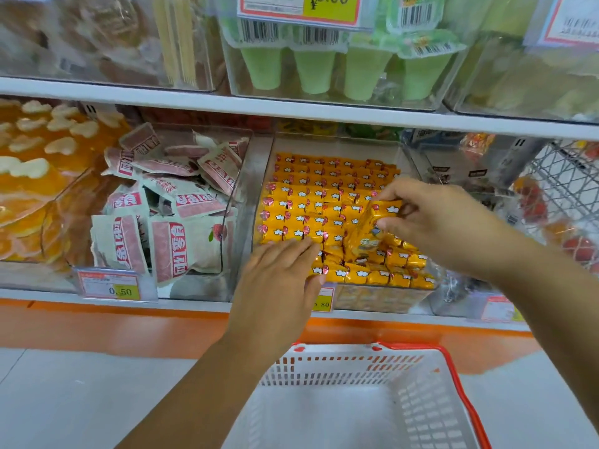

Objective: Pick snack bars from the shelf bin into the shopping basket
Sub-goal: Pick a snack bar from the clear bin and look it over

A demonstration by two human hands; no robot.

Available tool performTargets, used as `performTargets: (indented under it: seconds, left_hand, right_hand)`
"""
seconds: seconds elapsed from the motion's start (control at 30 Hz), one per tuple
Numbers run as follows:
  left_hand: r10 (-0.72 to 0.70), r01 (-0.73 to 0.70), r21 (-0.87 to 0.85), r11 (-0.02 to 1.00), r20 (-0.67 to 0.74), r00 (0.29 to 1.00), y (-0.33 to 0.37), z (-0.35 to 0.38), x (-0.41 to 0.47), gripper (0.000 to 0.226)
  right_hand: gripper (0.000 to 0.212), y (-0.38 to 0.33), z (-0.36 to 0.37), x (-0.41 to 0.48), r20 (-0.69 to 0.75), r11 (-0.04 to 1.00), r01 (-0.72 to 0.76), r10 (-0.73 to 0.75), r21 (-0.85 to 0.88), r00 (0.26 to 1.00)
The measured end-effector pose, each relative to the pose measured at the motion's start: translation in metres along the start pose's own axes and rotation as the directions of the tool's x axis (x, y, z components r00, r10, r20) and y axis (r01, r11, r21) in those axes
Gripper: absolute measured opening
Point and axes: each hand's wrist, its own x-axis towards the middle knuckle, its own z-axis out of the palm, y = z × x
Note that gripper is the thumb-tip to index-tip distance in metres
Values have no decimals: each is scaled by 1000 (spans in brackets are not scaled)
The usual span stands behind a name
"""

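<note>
A clear shelf bin (264,176) holds tight rows of yellow-wrapped snack bars (311,196). My right hand (434,222) pinches one yellow snack bar (369,231), lifted and tilted above the rows at the bin's right side. My left hand (278,286) lies flat with straight fingers at the bin's front left corner, fingertips touching the front rows. Below the shelf stands a white shopping basket (453,400) with a red rim; what shows of its inside holds nothing.
Left of the snack bin, a clear bin (227,254) holds pink and white packets (165,202). Orange packs (29,176) fill the far left bin. Green cups (317,69) sit on the upper shelf. A wire basket (564,183) hangs at right. Price tags (110,286) line the shelf edge.
</note>
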Motion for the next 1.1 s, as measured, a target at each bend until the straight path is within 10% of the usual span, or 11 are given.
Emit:
performTargets:
  seconds: [0.27, 0.57, 0.8, 0.97, 1.1]
  left_hand:
    - [34, -32, -52, 998, 47, 998, -3, -3, -5, 66]
    - [27, -23, -45, 999, 105, 994, -2, -6, -6, 62]
    - [-22, 38, -210, 977, 80, 997, 1, -9, -7, 59]
    - [-154, 168, -603, 780, 75, 985, 18, -31, -15, 46]
    - [-133, 305, -879, 366, 275, 952, 31, -39, -30, 28]
  right_hand:
    - [27, 17, 59, 17, 201, 995, 50, -32, -86, 979]
    - [23, -15, 75, 27, 82, 970, 157, -144, -188, 986]
    - [18, -20, 56, 0, -372, 980, 199, -183, 3, 910]
    - [14, -26, 48, -63, -512, 831, 237, 66, 503, 856]
    - [13, -29, 51, -104, -373, 487, 194, 304, 852, 877]
